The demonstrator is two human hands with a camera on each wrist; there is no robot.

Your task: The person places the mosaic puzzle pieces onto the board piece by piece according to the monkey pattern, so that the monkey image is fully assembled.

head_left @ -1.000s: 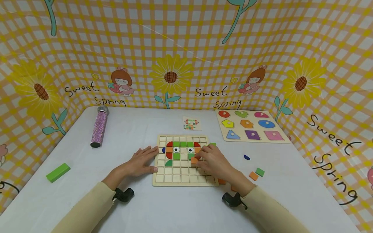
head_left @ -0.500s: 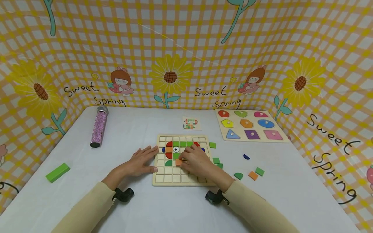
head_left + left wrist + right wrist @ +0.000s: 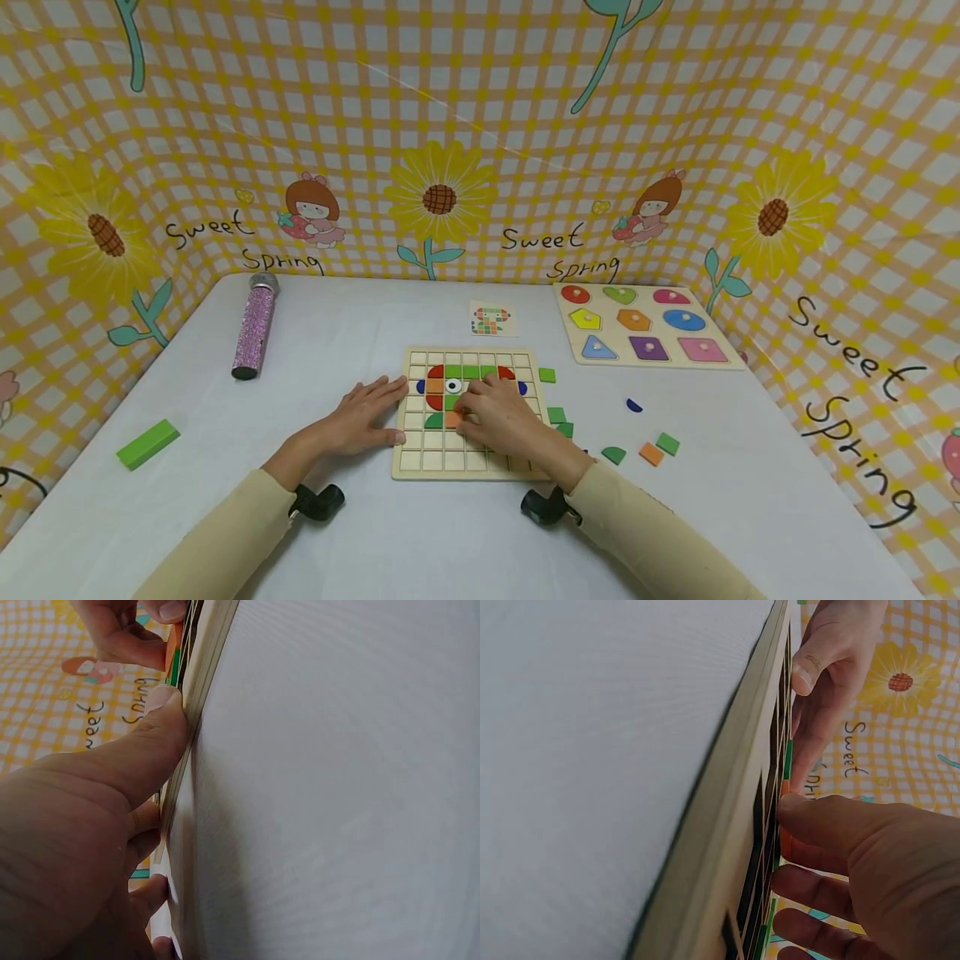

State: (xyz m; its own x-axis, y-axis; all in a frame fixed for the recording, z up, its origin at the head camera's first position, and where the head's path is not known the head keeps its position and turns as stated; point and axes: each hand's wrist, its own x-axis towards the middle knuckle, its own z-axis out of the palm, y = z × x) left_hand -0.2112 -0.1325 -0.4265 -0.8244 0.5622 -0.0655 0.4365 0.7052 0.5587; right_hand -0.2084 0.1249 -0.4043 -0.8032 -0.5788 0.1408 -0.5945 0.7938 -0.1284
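Note:
In the head view a wooden grid board (image 3: pixel 412 460) lies at the middle of the table, with red, green, orange, blue and eye tiles in its upper cells. My left hand (image 3: pixel 360 417) rests at the board's left edge, fingers extended and thumb on the rim. My right hand (image 3: pixel 501 417) pinches an orange square tile (image 3: pixel 452 421) between thumb and finger, right beside a green quarter-round tile (image 3: pixel 434 421). That hand hides several cells. In the right wrist view the orange tile (image 3: pixel 785 841) sits low against the board, under the thumb.
Loose green tiles (image 3: pixel 556 414), a green quarter-round (image 3: pixel 613 454), an orange square (image 3: pixel 652 453) and a blue half-round (image 3: pixel 634 405) lie to the right. Behind are a pattern card (image 3: pixel 493 318) and a shape puzzle (image 3: pixel 585 342). A microphone (image 3: pixel 255 333) and green block (image 3: pixel 148 444) lie left.
My right hand has carried the orange tile leftward across the board and lowered it next to the green quarter-round, uncovering loose tiles at the right. The left hand has stayed put.

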